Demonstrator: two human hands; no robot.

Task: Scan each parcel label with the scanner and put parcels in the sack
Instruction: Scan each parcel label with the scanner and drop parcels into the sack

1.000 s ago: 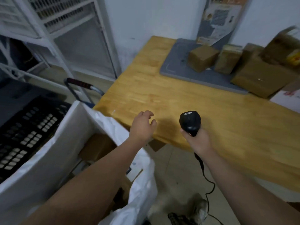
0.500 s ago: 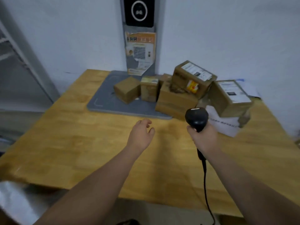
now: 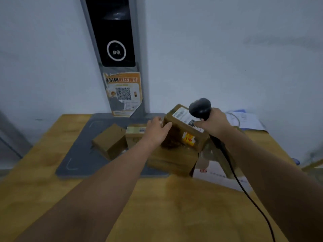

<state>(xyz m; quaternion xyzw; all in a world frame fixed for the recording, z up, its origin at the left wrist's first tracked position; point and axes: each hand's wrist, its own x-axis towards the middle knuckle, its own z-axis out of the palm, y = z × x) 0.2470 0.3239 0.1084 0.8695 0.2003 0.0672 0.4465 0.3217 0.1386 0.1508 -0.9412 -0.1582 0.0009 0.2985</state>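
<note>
- We lean over a yellow-brown wooden table (image 3: 174,206) with a smooth, grained top.
- A grey post carries a glossy black panel (image 3: 113,32) with a white ring on it.
- A flat grey mat (image 3: 82,154) with white corner marks lies on the table.
- An orange poster (image 3: 123,91), torn at the edges, shows a QR code. Its heading is too blurred to read.
- A white carton (image 3: 215,173) bears a red mark and unreadable print.
- A wide brown cardboard box (image 3: 171,159) lies on the mat's right end.
- The taped brown cardboard parcel (image 3: 176,135) sits tilted on that box.
- Our left hand (image 3: 156,131) grasps the parcel's left edge, thumb on the near face.
- Our right hand (image 3: 213,123) is clenched around the handle of the matte black corded scanner (image 3: 200,108), which is held over the parcel.
- The parcel's white label (image 3: 183,114) carries tiny illegible print.
- A yellow-and-red sticker (image 3: 188,137) marks the parcel's near side.
</note>
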